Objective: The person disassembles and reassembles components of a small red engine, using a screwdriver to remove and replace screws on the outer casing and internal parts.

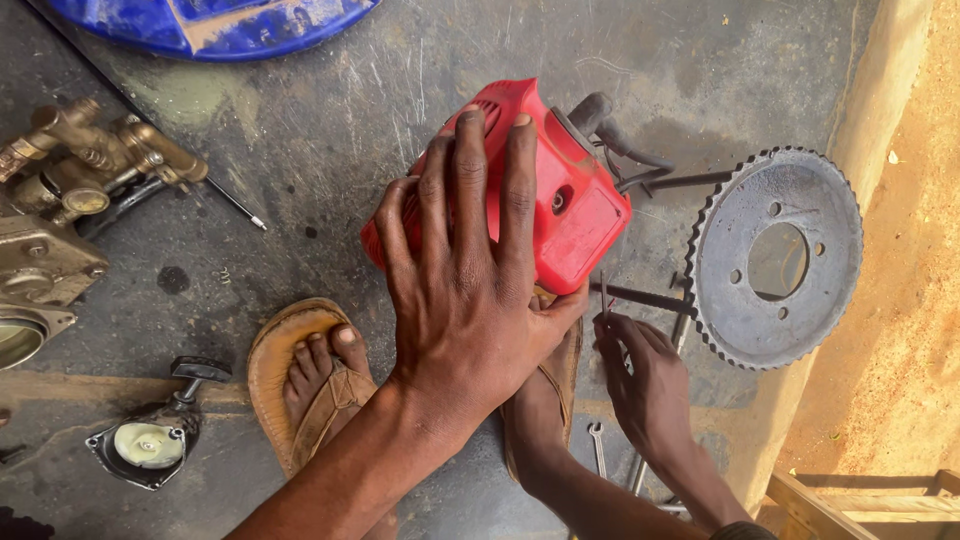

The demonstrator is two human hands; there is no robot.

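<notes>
Two hands of ours at work over an oil-stained concrete floor [300,150]. Nearest us, our two feet in tan leather sandals: one [300,385] with toes showing, the other [545,400] largely hidden beneath the forearm. Left hand [470,290]: laid flat, fingers spread and extended, palm pressing down on a red plastic engine cover [570,200]. Right hand [640,375]: fingertips pinched together on a thin metal pin or tool [603,295] held nearly upright just beside the cover's near corner. A small spanner [597,445] lies between our wrists. The cover sits mid-floor; its long axis runs diagonally from lower left to upper right, with the black starter handle [600,120] at the far right end, pointing away from us. Right of it, a toothed steel sprocket [775,260] lies flat, dark rods [645,298] crossing beneath its edge. Left side: a small grey part with a pale round insert [145,445], then a brass pump assembly [70,190]. Farthest, a blue plastic vessel [210,20] at the top edge.
</notes>
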